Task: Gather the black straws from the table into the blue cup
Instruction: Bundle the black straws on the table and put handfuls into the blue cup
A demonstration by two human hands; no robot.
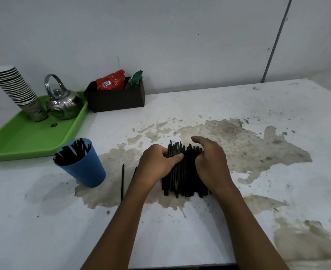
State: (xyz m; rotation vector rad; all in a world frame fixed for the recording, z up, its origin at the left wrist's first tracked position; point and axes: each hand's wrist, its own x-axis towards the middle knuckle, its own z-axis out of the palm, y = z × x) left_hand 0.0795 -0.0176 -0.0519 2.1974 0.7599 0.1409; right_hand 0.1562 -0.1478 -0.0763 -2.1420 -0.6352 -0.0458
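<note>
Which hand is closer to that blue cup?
Left. The left hand grips the straw pile just right of the blue cup; the right hand is beyond it.

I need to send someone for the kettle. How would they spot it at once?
Look at the bright green plastic tray at the table's far left. The shiny steel kettle stands on it beside a stack of paper cups; it alone is round, metallic, with an arched handle.
</note>
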